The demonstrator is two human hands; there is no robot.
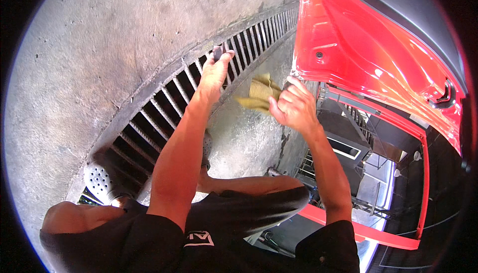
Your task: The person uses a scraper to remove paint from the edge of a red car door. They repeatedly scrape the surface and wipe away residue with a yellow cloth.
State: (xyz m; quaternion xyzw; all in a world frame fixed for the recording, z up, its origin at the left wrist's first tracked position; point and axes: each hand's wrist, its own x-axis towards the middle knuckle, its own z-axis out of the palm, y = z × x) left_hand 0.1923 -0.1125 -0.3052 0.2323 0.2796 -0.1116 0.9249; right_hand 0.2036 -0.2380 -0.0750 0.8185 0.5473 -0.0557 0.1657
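Observation:
My left hand (215, 74) is stretched out over the floor grate, its fingers closed on a small dark block (217, 53). Its exact kind is hard to make out. A tan-yellow cloth (260, 94) hangs from my right hand (295, 105), slightly smeared by motion. The fingers of that hand are curled, and their tips are close to the lower corner of a glossy red vehicle panel (343, 39). Whether they touch it I cannot tell.
A long metal drain grate (154, 111) curves through the concrete floor (114, 34). My foot in a pale perforated clog (99, 181) rests at its near end. To the right, a red metal frame (425, 183) stands around dark equipment (343, 128).

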